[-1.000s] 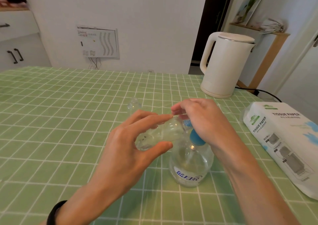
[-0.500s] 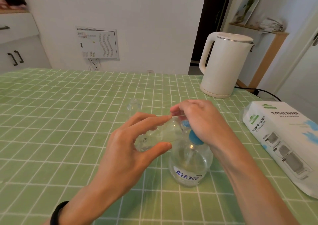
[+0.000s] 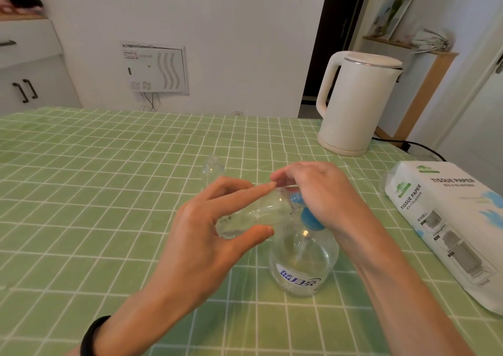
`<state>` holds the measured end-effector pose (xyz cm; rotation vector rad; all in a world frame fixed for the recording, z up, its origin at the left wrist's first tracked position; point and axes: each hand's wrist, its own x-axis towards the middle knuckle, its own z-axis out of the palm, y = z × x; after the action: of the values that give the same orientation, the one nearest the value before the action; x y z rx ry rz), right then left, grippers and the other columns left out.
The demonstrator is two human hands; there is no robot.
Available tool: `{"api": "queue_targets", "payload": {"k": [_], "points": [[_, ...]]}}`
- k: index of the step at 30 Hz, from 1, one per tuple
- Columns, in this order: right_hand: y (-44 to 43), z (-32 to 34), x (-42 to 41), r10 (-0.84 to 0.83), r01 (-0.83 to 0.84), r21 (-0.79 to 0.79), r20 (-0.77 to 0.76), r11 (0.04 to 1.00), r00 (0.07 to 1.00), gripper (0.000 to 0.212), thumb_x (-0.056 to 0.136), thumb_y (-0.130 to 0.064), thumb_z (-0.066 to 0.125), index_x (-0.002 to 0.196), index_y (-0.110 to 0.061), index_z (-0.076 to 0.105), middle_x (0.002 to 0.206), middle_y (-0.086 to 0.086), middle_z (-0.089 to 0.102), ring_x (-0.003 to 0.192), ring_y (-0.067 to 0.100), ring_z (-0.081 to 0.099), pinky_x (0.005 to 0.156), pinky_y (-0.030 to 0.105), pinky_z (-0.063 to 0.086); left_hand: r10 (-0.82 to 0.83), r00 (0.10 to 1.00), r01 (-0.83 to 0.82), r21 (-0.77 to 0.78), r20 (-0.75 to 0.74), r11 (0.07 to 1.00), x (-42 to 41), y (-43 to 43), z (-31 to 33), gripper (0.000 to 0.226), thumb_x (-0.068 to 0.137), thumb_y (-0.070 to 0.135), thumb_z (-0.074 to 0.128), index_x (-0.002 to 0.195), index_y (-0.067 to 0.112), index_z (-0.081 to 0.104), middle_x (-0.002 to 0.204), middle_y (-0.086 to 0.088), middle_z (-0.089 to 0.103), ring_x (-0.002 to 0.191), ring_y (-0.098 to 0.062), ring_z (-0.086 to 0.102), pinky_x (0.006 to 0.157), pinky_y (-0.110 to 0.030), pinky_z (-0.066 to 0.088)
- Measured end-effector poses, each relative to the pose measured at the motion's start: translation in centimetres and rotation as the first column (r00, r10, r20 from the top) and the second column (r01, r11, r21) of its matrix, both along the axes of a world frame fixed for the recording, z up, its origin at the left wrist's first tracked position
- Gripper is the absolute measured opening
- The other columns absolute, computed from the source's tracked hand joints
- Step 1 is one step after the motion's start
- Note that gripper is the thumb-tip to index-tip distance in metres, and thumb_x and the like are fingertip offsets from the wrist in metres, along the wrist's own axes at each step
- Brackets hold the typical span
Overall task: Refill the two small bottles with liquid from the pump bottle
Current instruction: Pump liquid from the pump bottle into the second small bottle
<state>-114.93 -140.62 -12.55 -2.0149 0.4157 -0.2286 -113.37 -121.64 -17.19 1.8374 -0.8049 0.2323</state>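
Note:
A clear round pump bottle (image 3: 302, 265) with a blue pump head (image 3: 309, 216) and a blue-lettered label stands on the green checked table (image 3: 81, 192). My left hand (image 3: 206, 235) holds a small clear bottle (image 3: 253, 214) tilted almost flat, its mouth against the pump spout. My right hand (image 3: 318, 192) rests on top of the pump head, fingers curled over it. A second small clear bottle (image 3: 213, 167) stands upright just beyond my hands.
A white electric kettle (image 3: 353, 102) stands at the back right with its black cord trailing off the table. A white pack of tissue paper (image 3: 446, 227) lies along the right edge. White cabinets stand far left.
Both hands and the bottles stay almost where they were; only the view has shifted slightly.

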Motion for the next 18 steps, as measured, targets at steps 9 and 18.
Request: {"api": "queue_targets", "payload": {"k": [9, 18], "points": [[-0.03, 0.18, 0.4, -0.025, 0.025, 0.001, 0.04, 1.0, 0.999, 0.036, 0.101, -0.017, 0.05, 0.087, -0.028, 0.082, 0.087, -0.019, 0.079, 0.096, 0.0, 0.071, 0.081, 0.024, 0.05, 0.002, 1.0, -0.002, 0.003, 0.005, 1.0, 0.03, 0.08, 0.14, 0.053, 0.076, 0.039, 0.083, 0.129, 0.043, 0.072, 0.114, 0.02, 0.069, 0.114, -0.003, 0.065, 0.095, -0.011, 0.046], [-0.1, -0.03, 0.0, 0.014, -0.013, -0.023, 0.041, 1.0, 0.999, 0.034, 0.103, -0.022, 0.049, 0.091, -0.026, 0.08, 0.096, -0.015, 0.079, 0.1, 0.004, 0.07, 0.079, 0.022, 0.046, 0.001, 1.0, -0.001, 0.003, 0.012, 1.0, -0.22, 0.0, 0.02, 0.054, 0.076, 0.041, 0.08, 0.129, 0.044, 0.071, 0.115, 0.019, 0.069, 0.115, -0.004, 0.065, 0.097, -0.013, 0.047]]}}
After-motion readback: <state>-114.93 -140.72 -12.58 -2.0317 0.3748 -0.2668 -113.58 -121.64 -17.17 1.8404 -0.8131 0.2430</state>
